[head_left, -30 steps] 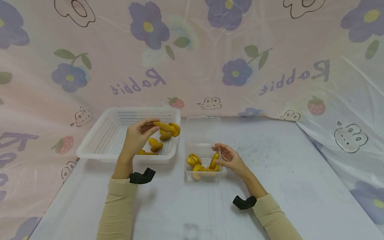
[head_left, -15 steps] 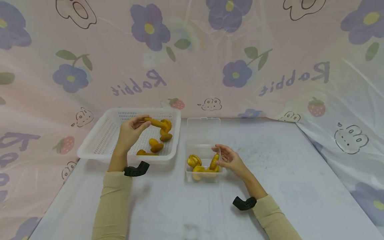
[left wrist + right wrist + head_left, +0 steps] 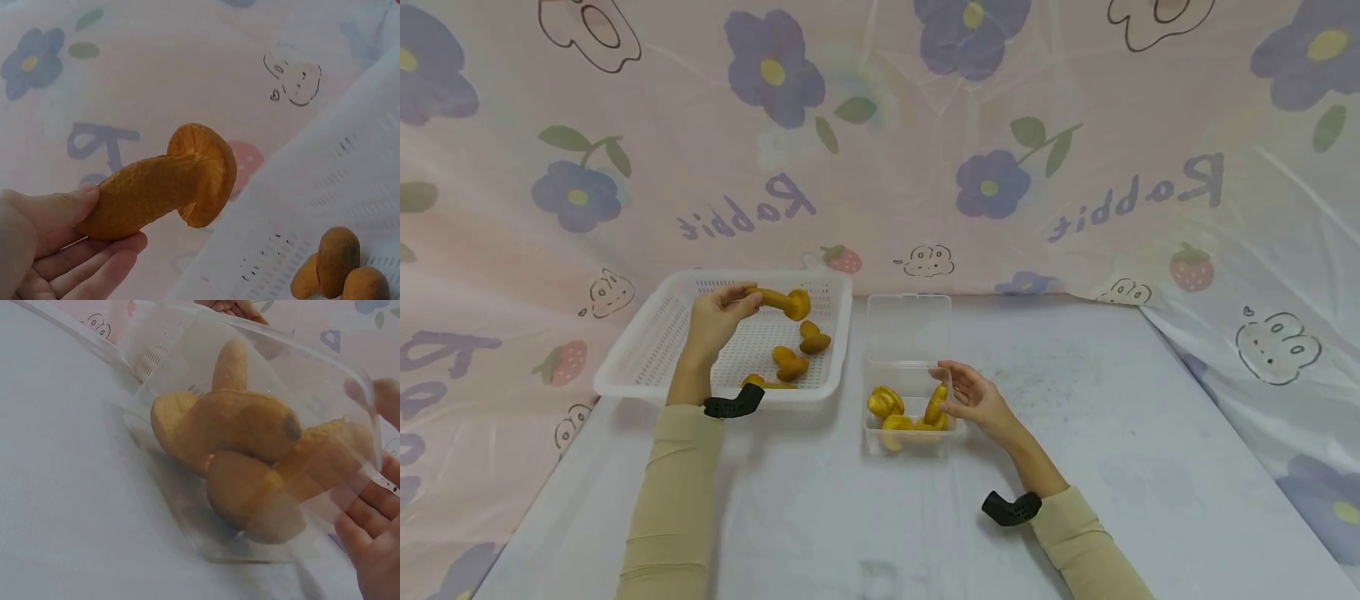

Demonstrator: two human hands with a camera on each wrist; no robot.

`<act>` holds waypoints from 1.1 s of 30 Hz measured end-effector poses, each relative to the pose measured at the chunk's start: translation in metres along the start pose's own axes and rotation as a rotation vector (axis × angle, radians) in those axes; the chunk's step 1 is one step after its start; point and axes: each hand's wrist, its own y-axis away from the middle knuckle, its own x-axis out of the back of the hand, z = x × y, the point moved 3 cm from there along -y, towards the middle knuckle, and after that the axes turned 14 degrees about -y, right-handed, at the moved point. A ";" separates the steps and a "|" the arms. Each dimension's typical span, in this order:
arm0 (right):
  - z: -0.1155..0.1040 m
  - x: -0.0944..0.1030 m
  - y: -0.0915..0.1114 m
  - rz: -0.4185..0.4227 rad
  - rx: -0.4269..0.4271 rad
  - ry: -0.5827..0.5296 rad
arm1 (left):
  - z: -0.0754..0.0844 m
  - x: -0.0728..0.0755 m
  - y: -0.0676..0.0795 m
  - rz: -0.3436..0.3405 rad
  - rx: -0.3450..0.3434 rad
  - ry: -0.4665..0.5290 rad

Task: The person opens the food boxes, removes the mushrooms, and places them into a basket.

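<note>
My left hand [image 3: 709, 325] pinches a yellow-brown mushroom [image 3: 777, 302] by the stem end, thumb on one side and fingers on the other. Its cap points right, raised above the white basket [image 3: 632, 390]. In the left wrist view the gills under the cap of this mushroom [image 3: 150, 190] show. My right hand [image 3: 983, 406] holds the right wall of a small clear plastic box [image 3: 917, 446]. Several yellow mushrooms [image 3: 886, 402] lie in that box, heaped against one another in the right wrist view.
Several more mushrooms [image 3: 788, 364] lie in the right part of the perforated basket. The box's clear lid [image 3: 909, 327] stands open at its back. Behind the white table [image 3: 1112, 433] hangs a patterned cloth [image 3: 895, 167].
My left hand has drawn leftward and slightly back with the mushroom, away from the basket's right side. The right hand and the box have stayed in place.
</note>
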 end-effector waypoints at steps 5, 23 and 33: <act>-0.001 0.000 0.000 0.000 0.002 -0.002 | -0.009 0.003 -0.012 -0.036 0.091 0.005; 0.004 0.003 0.000 -0.011 0.010 -0.037 | -0.048 0.001 -0.043 -0.142 0.292 0.015; 0.002 0.002 0.000 -0.003 0.002 -0.049 | -0.056 -0.004 -0.045 -0.296 0.358 -0.175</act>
